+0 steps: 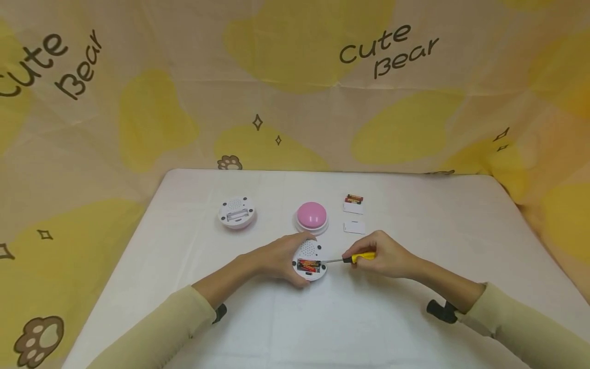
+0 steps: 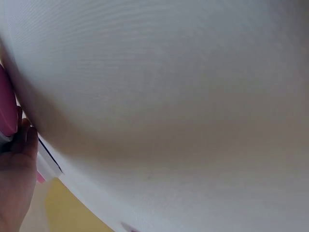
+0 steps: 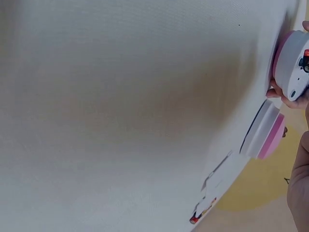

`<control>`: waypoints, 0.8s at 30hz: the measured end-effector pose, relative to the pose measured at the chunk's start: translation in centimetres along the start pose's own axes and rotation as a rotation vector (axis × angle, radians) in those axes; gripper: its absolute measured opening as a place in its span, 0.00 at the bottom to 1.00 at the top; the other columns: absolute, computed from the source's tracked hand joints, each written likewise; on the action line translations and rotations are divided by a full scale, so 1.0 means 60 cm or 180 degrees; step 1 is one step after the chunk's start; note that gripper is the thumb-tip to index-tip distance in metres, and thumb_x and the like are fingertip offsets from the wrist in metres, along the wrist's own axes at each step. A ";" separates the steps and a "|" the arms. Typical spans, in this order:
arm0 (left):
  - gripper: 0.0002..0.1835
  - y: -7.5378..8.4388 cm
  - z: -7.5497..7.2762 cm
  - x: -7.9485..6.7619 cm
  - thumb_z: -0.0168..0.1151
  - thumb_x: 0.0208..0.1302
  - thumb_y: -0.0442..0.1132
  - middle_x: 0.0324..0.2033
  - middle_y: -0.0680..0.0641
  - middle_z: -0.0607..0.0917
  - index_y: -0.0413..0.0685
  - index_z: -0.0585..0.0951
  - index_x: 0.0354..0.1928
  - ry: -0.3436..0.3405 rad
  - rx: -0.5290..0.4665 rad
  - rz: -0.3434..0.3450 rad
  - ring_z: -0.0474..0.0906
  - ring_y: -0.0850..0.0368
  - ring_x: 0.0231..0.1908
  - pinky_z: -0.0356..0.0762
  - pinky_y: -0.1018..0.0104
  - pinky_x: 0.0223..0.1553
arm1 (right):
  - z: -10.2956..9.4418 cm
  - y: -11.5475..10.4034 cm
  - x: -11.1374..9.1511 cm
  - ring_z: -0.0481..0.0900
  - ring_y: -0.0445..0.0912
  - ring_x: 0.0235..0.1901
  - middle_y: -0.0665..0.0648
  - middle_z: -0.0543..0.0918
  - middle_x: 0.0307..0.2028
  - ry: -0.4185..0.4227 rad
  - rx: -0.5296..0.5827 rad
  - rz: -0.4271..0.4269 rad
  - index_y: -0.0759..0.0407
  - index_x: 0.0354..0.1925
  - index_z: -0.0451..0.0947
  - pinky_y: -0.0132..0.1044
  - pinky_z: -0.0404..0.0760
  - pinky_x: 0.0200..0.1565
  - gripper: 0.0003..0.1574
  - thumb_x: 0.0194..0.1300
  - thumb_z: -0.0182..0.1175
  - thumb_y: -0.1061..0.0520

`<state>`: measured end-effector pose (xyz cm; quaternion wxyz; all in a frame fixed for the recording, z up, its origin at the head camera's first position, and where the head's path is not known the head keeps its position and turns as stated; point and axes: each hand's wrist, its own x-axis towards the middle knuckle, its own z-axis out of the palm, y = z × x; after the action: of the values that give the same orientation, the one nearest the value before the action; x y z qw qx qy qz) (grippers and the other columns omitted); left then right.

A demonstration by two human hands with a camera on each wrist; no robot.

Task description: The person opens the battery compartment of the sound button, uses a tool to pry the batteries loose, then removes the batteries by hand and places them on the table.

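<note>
one round pink-and-white gadget (image 1: 308, 251)

A person in plain sleeves of pale beige-khaki cloth, softly creased. The left sleeve (image 1: 161, 328) and the right sleeve (image 1: 525, 323) stop partway along the forearm, leaving the left grip (image 1: 280, 256) and the right grip (image 1: 387, 253) bare. A dark fitting (image 1: 220, 313) peeks from beneath the left; a black, tube-ended fitting (image 1: 442, 311) juts from the right.

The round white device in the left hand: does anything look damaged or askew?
Nothing stands out as damaged on the round white device. The red-and-black cylindrical batteries lie exposed in it; I cannot tell whether they sit askew.
</note>
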<state>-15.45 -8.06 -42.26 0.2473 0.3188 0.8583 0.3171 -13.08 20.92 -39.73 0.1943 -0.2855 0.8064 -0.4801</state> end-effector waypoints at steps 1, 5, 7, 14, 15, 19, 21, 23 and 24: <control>0.51 -0.001 0.000 0.000 0.81 0.43 0.51 0.53 0.59 0.76 0.52 0.65 0.69 0.0000 0.0005 -0.0004 0.72 0.62 0.51 0.72 0.64 0.55 | 0.000 0.000 0.000 0.83 0.47 0.34 0.61 0.88 0.37 -0.0004 0.0000 -0.0009 0.65 0.44 0.87 0.31 0.81 0.39 0.13 0.62 0.62 0.69; 0.50 -0.002 0.001 0.000 0.81 0.43 0.51 0.52 0.59 0.76 0.53 0.65 0.69 -0.0002 -0.0022 -0.0001 0.72 0.62 0.50 0.72 0.64 0.55 | 0.001 0.001 0.002 0.83 0.46 0.34 0.62 0.88 0.37 -0.0023 0.0004 -0.0031 0.66 0.44 0.86 0.31 0.81 0.39 0.12 0.62 0.62 0.69; 0.50 -0.002 0.001 0.000 0.81 0.43 0.51 0.51 0.59 0.76 0.54 0.65 0.68 -0.0005 -0.0050 0.0014 0.73 0.62 0.50 0.72 0.64 0.55 | 0.001 0.001 0.002 0.82 0.45 0.33 0.62 0.88 0.37 -0.0021 -0.0002 -0.0031 0.66 0.44 0.86 0.31 0.81 0.38 0.12 0.62 0.62 0.69; 0.49 -0.004 0.000 0.000 0.82 0.43 0.51 0.50 0.60 0.77 0.53 0.65 0.67 0.0001 -0.0100 0.0085 0.73 0.63 0.49 0.72 0.65 0.54 | -0.006 0.000 0.000 0.82 0.46 0.33 0.60 0.88 0.36 0.0027 -0.0083 -0.0025 0.65 0.45 0.86 0.32 0.81 0.38 0.13 0.62 0.62 0.69; 0.49 -0.004 0.000 0.000 0.82 0.42 0.50 0.50 0.60 0.77 0.53 0.66 0.67 0.0003 -0.0104 0.0093 0.73 0.63 0.49 0.73 0.65 0.54 | -0.008 -0.002 0.000 0.83 0.46 0.33 0.61 0.88 0.36 0.0044 -0.0084 -0.0019 0.65 0.45 0.86 0.32 0.81 0.38 0.13 0.62 0.62 0.70; 0.48 -0.005 -0.001 0.000 0.82 0.42 0.50 0.49 0.60 0.77 0.54 0.66 0.66 0.0013 -0.0103 0.0107 0.73 0.62 0.49 0.73 0.65 0.54 | -0.019 -0.003 0.001 0.85 0.51 0.35 0.64 0.88 0.38 0.0172 -0.0053 0.0015 0.67 0.45 0.86 0.32 0.82 0.40 0.14 0.62 0.59 0.72; 0.49 -0.005 -0.001 -0.001 0.82 0.42 0.51 0.50 0.60 0.77 0.55 0.66 0.67 0.0015 -0.0092 0.0095 0.73 0.63 0.49 0.73 0.65 0.54 | -0.027 -0.001 0.002 0.85 0.55 0.36 0.66 0.87 0.38 0.0285 -0.0030 0.0053 0.69 0.46 0.85 0.31 0.82 0.42 0.15 0.63 0.57 0.73; 0.49 -0.006 -0.001 -0.001 0.82 0.42 0.51 0.50 0.60 0.77 0.55 0.65 0.67 0.0013 -0.0099 0.0090 0.73 0.63 0.50 0.72 0.64 0.55 | -0.036 0.004 0.002 0.85 0.55 0.37 0.66 0.87 0.38 0.0420 -0.0043 0.0078 0.70 0.46 0.84 0.31 0.82 0.43 0.16 0.63 0.55 0.73; 0.50 -0.006 -0.001 -0.001 0.82 0.42 0.51 0.50 0.60 0.77 0.55 0.65 0.67 0.0007 -0.0105 0.0081 0.73 0.62 0.50 0.72 0.64 0.56 | -0.041 0.006 0.002 0.85 0.57 0.37 0.65 0.87 0.38 0.0488 -0.0061 0.0090 0.69 0.46 0.84 0.31 0.82 0.43 0.16 0.64 0.54 0.73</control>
<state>-15.61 -8.33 -42.47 0.2475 0.3252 0.8491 0.3347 -14.72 22.60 -38.92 0.1359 -0.2384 0.8274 -0.4900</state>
